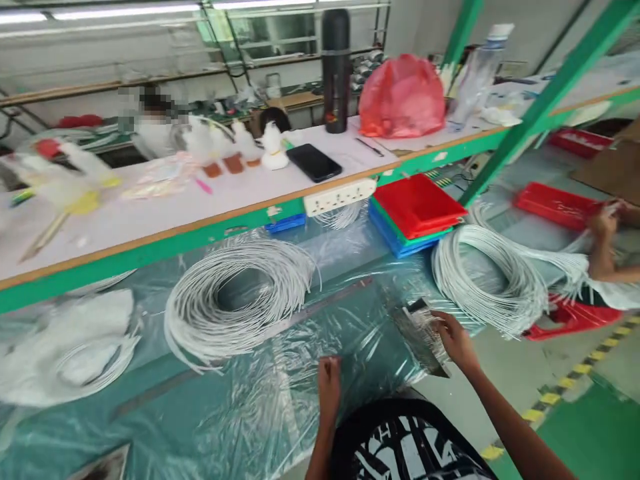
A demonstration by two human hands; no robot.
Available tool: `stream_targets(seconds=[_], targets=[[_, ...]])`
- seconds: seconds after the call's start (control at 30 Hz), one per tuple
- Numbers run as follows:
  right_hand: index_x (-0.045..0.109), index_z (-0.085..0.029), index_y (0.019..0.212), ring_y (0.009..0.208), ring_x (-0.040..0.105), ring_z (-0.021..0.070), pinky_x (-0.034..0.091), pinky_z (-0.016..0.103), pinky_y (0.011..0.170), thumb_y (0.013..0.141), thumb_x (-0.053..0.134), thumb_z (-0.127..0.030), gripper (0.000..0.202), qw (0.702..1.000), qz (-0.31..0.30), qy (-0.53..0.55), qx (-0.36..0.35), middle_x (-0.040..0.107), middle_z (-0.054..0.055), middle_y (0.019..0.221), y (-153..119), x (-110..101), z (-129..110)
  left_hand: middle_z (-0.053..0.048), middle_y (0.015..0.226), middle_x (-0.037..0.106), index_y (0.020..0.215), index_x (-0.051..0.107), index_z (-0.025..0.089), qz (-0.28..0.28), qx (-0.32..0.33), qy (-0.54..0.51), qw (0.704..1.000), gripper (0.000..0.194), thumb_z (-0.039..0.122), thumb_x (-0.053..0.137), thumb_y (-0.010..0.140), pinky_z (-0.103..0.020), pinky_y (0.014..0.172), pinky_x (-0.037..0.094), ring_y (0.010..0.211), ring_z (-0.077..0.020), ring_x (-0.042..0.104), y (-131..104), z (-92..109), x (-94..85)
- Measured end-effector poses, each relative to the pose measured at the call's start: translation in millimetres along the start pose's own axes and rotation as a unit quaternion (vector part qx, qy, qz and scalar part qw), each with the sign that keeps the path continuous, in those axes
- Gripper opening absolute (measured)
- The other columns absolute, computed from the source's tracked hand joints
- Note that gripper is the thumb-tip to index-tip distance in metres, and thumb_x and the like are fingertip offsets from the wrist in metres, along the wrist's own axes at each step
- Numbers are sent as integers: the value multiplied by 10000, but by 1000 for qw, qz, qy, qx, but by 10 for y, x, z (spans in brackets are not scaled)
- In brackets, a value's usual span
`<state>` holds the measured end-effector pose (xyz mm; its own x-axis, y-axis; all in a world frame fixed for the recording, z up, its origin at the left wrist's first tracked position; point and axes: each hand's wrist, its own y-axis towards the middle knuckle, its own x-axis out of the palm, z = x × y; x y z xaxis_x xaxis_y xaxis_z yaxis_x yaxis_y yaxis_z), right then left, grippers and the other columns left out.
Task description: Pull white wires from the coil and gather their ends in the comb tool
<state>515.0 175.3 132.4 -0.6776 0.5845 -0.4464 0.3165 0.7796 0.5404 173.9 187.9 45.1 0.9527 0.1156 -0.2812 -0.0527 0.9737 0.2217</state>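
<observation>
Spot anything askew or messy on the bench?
Mostly the clear plastic sheet: crumpled and bunched under the left hand and right hand. Loose strands stray from the white cable coil.

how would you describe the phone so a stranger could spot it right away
Look at the long white shelf with the green front edge, above the plastic-covered bench. Near its middle, left of the tall black flask, lies the phone. It is the only flat, black, glossy rectangle there, lying screen up.
</observation>
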Motion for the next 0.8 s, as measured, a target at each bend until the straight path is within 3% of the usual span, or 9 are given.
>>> stream_targets(seconds=[0.1, 0.17, 0.23, 0.33, 0.5, 0.7, 0.8], targets=[[613, -168, 1142, 972, 664, 249, 584, 424, 840, 899, 344, -453, 461, 999, 29, -34, 15, 633, 166, 1172, 236, -106, 216, -87, 808, 628, 785, 527, 197, -127, 38, 45, 990, 335, 447, 378, 952, -349, 768, 480, 801, -223, 594, 199, 350, 680], [604, -140, 1168, 1092, 628, 285, 539, 472, 951, 907, 337, -410, 461, 998, 15, -63, 20, 614, 195, 1219, 383, -72, 299, -53, 691, 611, 689, 543, 186, -185, 45, 71, 979, 284, 365, 479, 900, -330, 737, 463, 695, -191, 571, 289, 492, 1038], [581, -107, 1236, 1165, 600, 310, 497, 496, 1009, 925, 336, -351, 466, 995, -25, -91, 24, 611, 212, 1249, 484, 9, 328, -51, 650, 606, 615, 521, 180, -215, 47, 99, 970, 285, 298, 508, 874, -333, 769, 457, 678, -184, 572, 361, 578, 1310], [491, -95, 1386, 1088, 643, 322, 518, 497, 942, 980, 299, -281, 486, 986, -98, -128, 39, 620, 209, 1272, 538, 127, 296, -93, 684, 637, 592, 511, 179, -224, 39, 143, 963, 279, 246, 503, 863, -381, 827, 455, 735, -224, 611, 454, 657, 1589], [395, -115, 1480, 1109, 632, 325, 513, 449, 919, 1011, 309, -237, 491, 971, -145, -183, 58, 580, 195, 1340, 542, 176, 165, -207, 952, 708, 774, 636, 171, -228, 59, 178, 955, 289, 229, 377, 890, -443, 919, 452, 996, -330, 667, 552, 789, 1831], [364, -108, 1510, 1177, 596, 305, 520, 398, 924, 1025, 338, -241, 503, 965, -147, -213, 40, 603, 171, 1290, 589, 132, -13, -202, 951, 729, 854, 676, 228, -242, 95, 186, 947, 369, 329, 321, 830, -493, 890, 509, 968, -389, 694, 650, 891, 1837], [395, -88, 1498, 1155, 612, 303, 532, 387, 915, 1027, 341, -250, 501, 966, -145, -210, 30, 618, 167, 1275, 602, 87, -65, -211, 935, 728, 845, 693, 240, -247, 81, 189, 947, 367, 392, 375, 745, -529, 907, 507, 968, -417, 690, 717, 885, 1847]])
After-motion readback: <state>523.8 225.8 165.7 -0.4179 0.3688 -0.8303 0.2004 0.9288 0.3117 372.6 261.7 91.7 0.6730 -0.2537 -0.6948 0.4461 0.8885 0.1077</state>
